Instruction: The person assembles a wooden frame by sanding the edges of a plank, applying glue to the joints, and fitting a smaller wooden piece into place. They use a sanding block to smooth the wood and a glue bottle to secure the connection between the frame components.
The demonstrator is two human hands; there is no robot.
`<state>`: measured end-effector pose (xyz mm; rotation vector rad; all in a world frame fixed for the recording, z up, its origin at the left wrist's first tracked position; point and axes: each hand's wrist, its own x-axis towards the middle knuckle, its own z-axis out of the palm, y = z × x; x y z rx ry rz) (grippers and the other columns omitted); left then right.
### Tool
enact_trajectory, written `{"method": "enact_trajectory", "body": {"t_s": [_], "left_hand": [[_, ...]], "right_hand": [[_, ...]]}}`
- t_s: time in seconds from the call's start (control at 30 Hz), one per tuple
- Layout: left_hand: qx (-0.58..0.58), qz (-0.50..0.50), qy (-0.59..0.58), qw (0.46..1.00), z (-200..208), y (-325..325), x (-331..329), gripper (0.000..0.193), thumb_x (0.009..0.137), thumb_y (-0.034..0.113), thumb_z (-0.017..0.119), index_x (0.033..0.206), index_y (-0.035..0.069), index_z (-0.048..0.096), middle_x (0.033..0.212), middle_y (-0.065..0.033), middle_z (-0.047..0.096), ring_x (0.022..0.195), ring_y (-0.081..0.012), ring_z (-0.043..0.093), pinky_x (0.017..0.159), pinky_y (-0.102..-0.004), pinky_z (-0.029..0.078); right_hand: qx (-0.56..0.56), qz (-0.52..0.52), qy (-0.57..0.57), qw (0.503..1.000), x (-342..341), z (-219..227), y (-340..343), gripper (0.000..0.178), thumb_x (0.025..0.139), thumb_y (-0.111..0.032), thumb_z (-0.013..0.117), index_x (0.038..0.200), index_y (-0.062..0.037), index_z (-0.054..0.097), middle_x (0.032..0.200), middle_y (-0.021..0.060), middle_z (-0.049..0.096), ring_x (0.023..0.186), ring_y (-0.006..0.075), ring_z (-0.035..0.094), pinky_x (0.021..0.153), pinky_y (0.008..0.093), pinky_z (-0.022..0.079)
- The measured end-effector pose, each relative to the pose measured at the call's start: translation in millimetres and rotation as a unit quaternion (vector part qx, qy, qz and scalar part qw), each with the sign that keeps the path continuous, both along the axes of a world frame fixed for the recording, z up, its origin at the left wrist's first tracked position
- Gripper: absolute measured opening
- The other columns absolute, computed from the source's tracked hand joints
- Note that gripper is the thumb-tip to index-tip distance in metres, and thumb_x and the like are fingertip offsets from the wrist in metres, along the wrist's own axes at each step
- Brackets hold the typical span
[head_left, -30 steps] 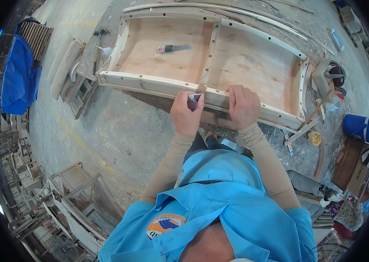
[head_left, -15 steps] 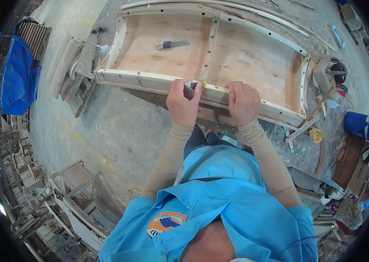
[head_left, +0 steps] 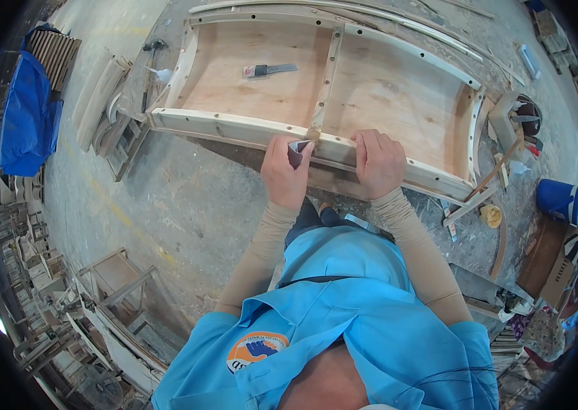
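A curved wooden frame with a plywood panel inside lies in front of me, split by a middle crossbar. My left hand pinches a folded piece of sandpaper, dark brown with a pale back, at the near rail by the crossbar's end. Further right, my right hand grips the same rail, fingers over its top and thumb on the near side. Dark round holes or screw heads dot the frame's edges. A flat tool with a pale label rests on the left part of the panel.
A hammer and stacked curved wood pieces lie to the left. At the right are a yellow-topped tub, a blue bucket and wood strips. Long strips run behind the frame. Chair frames stand lower left.
My left hand with the sandpaper has shifted slightly down, toward me, at the near rail. My right hand keeps its hold on the rail, and the frame has hardly moved.
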<state>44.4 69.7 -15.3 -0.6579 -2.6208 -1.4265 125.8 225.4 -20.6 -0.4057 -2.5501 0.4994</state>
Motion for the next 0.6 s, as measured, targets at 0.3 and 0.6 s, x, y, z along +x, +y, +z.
{"method": "enact_trajectory", "body": {"t_s": [0.3,0.6], "left_hand": [[-0.035,-0.024,0.084,0.996,-7.3,-2.6,-2.2,0.021,0.081,0.012,0.073,0.088,0.002,0.057,0.086,-0.0121,0.054,0.078,-0.0309,0.055,0.068,-0.0396,0.044],[-0.061,0.006,0.078,0.995,-7.0,0.2,3.8,0.021,0.082,0.020,0.072,0.088,0.006,0.057,0.084,-0.0093,0.055,0.076,-0.0285,0.054,0.068,-0.0391,0.038]], "right_hand": [[0.000,0.001,-0.006,1.000,1.8,-1.7,-0.8,0.007,0.088,-0.016,0.061,0.084,-0.0110,0.058,0.075,0.0034,0.057,0.071,0.0214,0.057,0.065,0.0358,0.043],[0.004,0.001,-0.006,1.000,0.1,0.6,-1.5,0.007,0.088,-0.017,0.060,0.084,-0.0110,0.059,0.076,0.0034,0.058,0.071,0.0213,0.057,0.064,0.0354,0.042]]}}
